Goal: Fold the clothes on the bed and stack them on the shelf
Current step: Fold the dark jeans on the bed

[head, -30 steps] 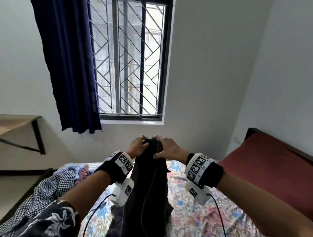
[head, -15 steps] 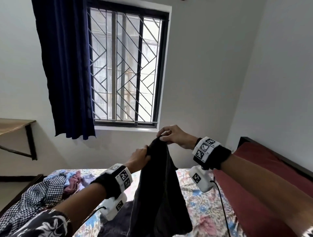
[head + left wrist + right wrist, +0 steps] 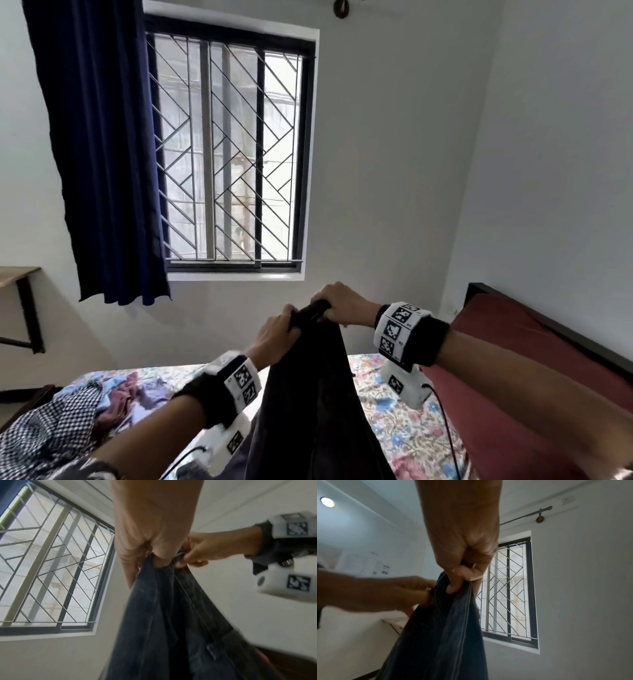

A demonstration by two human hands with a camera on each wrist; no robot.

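Since 0.5 s ago both hands have closed in on each other: the left hand (image 3: pixel 277 334) has risen to just beside the right hand (image 3: pixel 337 305), and the two now nearly touch at the top of the dark jeans (image 3: pixel 315 404).

No containers in view. Bed (image 3: pixel 411 431) carries a floral sheet; a heap of unfolded clothes (image 3: pixel 113 394) lies at its far-left corner, with a checked garment (image 3: pixel 51 421) along the left edge. Maroon pillow (image 3: pixel 513 370) lies along the right edge, against the dark headboard.

Grip, left: fingers curled, bunched fabric of the jeans (image 3: pixel 163 622) pinched between thumb and fingers of the left hand (image 3: pixel 150 536). Grip, right: right hand (image 3: pixel 464 555) fingers curled, thumb pressed against them, clamping the gathered top edge of the jeans (image 3: pixel 440 635).

Jeans hang straight down from both fists, held up above the near part of the bed, in front of the barred window (image 3: pixel 229 154); lower end out of frame. Wooden shelf (image 3: pixel 17 275) on the left wall, well apart from the jeans.
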